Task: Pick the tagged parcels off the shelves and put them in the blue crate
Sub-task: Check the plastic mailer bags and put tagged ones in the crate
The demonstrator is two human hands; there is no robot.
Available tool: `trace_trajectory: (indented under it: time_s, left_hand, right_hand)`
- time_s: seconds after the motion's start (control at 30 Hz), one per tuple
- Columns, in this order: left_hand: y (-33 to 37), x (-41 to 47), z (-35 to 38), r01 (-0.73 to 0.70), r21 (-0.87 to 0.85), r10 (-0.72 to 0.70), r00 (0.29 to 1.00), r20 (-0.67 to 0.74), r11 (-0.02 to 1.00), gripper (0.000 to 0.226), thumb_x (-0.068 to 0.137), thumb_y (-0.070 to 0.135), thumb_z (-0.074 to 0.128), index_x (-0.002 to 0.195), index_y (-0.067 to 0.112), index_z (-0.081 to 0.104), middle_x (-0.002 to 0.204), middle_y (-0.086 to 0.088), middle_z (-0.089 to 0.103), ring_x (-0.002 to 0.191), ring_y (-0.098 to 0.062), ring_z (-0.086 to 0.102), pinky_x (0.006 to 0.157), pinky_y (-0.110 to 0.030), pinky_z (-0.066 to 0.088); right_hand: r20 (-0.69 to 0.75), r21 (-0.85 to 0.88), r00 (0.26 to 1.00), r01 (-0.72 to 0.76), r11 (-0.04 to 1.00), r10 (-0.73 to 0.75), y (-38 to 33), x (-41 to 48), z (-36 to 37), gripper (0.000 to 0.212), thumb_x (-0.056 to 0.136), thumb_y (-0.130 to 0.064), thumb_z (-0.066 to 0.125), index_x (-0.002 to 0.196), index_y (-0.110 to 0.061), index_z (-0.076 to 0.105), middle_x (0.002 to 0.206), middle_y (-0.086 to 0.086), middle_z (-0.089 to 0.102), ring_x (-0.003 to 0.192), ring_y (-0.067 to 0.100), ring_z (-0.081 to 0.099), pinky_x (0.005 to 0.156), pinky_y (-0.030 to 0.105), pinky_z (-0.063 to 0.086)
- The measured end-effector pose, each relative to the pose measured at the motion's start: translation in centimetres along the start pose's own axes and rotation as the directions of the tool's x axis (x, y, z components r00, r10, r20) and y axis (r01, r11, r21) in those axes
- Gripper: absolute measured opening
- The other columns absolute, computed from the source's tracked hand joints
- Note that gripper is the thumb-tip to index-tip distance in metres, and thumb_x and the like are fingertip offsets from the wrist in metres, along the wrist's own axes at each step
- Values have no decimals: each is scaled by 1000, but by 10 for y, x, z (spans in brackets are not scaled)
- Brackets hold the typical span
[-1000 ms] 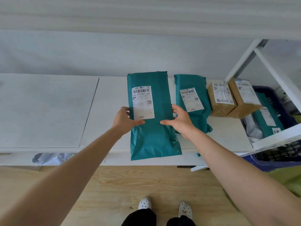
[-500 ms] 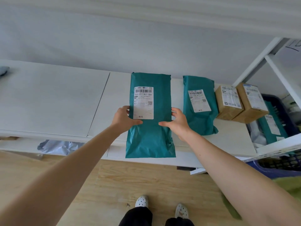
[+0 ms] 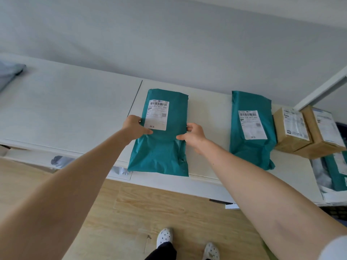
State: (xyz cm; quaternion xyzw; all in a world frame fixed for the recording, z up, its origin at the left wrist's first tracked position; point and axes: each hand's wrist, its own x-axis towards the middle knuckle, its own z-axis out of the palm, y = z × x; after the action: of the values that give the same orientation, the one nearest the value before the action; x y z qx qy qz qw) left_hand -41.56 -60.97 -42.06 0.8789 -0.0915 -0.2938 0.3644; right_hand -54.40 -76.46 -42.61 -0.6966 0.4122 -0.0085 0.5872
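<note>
Both hands are on the same teal parcel (image 3: pixel 161 143), dead centre of the frame. The left hand (image 3: pixel 134 126) grips its left edge with the thumb laid across the front, right by the lower left corner of the white shipping label (image 3: pixel 156 115). The rest of those fingers are tucked behind the bag, so I can't see them. The right hand (image 3: pixel 195 136) does the mirror job on the right edge: thumb on the front, fingers curled round the side. So both hands are closed on it, neither one loose.

The parcel sits lengthwise on the white shelf (image 3: pixel 75 113), label end toward the wall. Its crumpled lower end hangs out past the shelf's front edge. I honestly can't tell if it's flat on the board or lifted a bit.

To the right of it and apart is a 2nd teal parcel (image 3: pixel 251 147), also labelled. Just beside that are 2 cardboard boxes (image 3: pixel 290 132) (image 3: pixel 323 136), pushed up against each other. At the far right edge a dark sliver of the blue crate (image 3: pixel 343 128) peeks out behind the boxes. Another teal bag (image 3: pixel 338 169) shows lower down at that edge.

In the upper left there's a grey bag (image 3: pixel 9 72) on the shelf. Bottom of the frame is wood floor (image 3: pixel 150 212) and 2 white dotted shoes (image 3: pixel 164 237) (image 3: pixel 211 251).
</note>
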Motion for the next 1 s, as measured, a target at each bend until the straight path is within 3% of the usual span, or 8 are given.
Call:
trace_trajectory:
  time_s: [0.13, 0.27, 0.4, 0.47, 0.57, 0.63, 0.8, 1.0]
  left_hand:
    - [-2, 8, -2, -11, -37, 9, 998, -59, 999, 86, 76, 11, 79, 145, 8, 29, 130, -11, 54, 102, -26, 55, 84, -35, 49]
    - [-6, 8, 3, -17, 21, 20, 993, -120, 1000, 81, 76, 15, 80, 142, 11, 32, 131, -12, 53, 107, -28, 56, 86, -40, 52]
    - [5, -2, 12, -184, 135, 209, 958, -198, 974, 71, 76, 25, 79, 136, 14, 43, 127, -10, 55, 110, -25, 55, 88, -39, 50]
    - [17, -12, 18, -257, 116, 274, 945, -179, 960, 66, 76, 28, 79, 133, 15, 47, 122, -7, 57, 105, -22, 56, 82, -36, 50]
    - [38, -28, 31, -320, 60, 326, 938, -117, 945, 63, 77, 29, 79, 130, 16, 49, 120, -4, 58, 104, -19, 56, 73, -33, 51]
    - [53, -37, 44, -346, 33, 347, 935, -73, 938, 62, 77, 27, 79, 130, 15, 50, 122, -5, 57, 106, -19, 55, 80, -35, 51]
    - [89, -55, 78, -382, 24, 381, 924, 19, 924, 61, 77, 26, 79, 129, 14, 51, 118, -3, 57, 101, -17, 54, 88, -34, 49]
    - [127, -64, 126, -371, -20, 371, 923, 106, 928, 61, 75, 28, 80, 128, 14, 52, 116, -4, 57, 99, -18, 56, 79, -29, 47]
  right_hand:
    - [-8, -13, 1000, 6, 1000, -6, -5, 11, 7, 49, 80, 14, 63, 126, -1, 53, 125, 11, 58, 97, 16, 52, 89, 27, 48]
    - [24, -4, 1000, -11, 1000, 11, -3, 14, 6, 51, 82, 14, 60, 129, -2, 51, 133, 12, 55, 107, 19, 54, 95, 32, 48]
    - [5, -32, 1000, -1, 999, 1, -5, 4, -12, 67, 83, 2, 67, 143, -5, 36, 145, 10, 43, 131, 22, 44, 107, 35, 40]
    - [-14, -26, 999, 46, 999, -47, -5, -5, -27, 69, 84, -1, 67, 144, -7, 35, 146, 9, 43, 129, 21, 47, 106, 34, 40]
    - [-45, -16, 994, 95, 995, -95, -4, -21, -57, 65, 86, -2, 64, 144, -12, 36, 145, 6, 43, 116, 19, 55, 89, 27, 44]
    - [-86, 5, 990, 114, 993, -114, -3, -31, -80, 64, 86, -2, 64, 143, -12, 37, 145, 6, 44, 117, 20, 55, 86, 24, 41]
    - [-169, -1, 976, 141, 990, -139, 2, -49, -137, 64, 87, -1, 63, 144, -12, 37, 145, 7, 44, 124, 22, 51, 92, 24, 40]
    - [-248, -10, 960, 133, 991, -131, 21, -57, -197, 62, 87, -2, 63, 143, -12, 39, 146, 5, 43, 126, 21, 49, 98, 24, 38]
